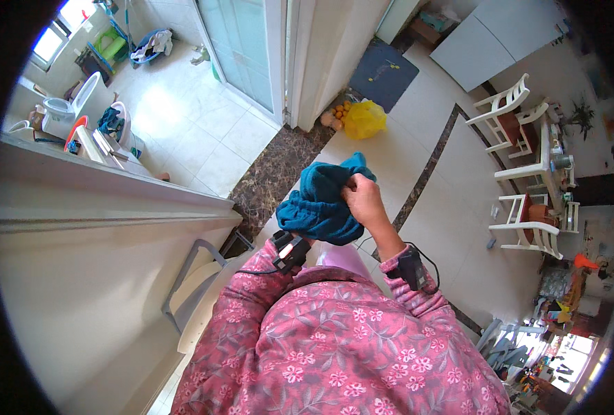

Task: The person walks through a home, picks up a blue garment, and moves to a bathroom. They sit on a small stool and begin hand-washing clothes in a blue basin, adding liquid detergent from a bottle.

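Note:
A bunched teal cloth (320,207), which looks like a knitted garment, is held up in front of my body. My right hand (363,201) pinches its right side, with fingers curled into the fabric. Beneath the near left part of the cloth goes my left hand (308,240); only a sliver of skin shows by the wrist, and its fingers are hidden in the folds. Black devices with cables are strapped to the left wrist (290,252) and the right wrist (413,267), over pink floral sleeves.
A folding chair (195,290) leans along the wall at left. Beyond a dark marble threshold (273,171) lies a tiled bathroom with a toilet (60,111) and laundry basins. A yellow plastic bag (364,120) and oranges (340,110) sit by the door frame. White chairs (527,225) surround a table at right.

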{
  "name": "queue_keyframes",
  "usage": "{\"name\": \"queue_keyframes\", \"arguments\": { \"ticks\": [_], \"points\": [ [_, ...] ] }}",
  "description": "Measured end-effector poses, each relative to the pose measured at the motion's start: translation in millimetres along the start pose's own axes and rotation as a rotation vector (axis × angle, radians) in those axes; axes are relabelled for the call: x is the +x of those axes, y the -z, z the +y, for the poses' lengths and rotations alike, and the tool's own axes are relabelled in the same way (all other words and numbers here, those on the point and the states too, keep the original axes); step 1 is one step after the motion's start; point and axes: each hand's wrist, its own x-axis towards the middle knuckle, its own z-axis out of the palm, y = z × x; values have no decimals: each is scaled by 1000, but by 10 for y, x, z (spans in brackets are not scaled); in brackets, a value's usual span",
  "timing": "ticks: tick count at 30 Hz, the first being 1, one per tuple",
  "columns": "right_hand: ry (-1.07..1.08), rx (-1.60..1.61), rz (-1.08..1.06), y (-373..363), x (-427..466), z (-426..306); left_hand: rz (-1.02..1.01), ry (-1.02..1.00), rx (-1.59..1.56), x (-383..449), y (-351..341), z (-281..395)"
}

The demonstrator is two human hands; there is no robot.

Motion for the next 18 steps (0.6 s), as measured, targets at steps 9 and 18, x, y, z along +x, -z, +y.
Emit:
{"name": "queue_keyframes", "arguments": {
  "ticks": [9, 18],
  "points": [
    [102, 672, -924, -179, 523, -601, 114, 76, 70, 515, 516, -279],
    [204, 351, -416, -76, 1796, -942, 239, 60, 159, 1630, 543, -275]
  ]
}}
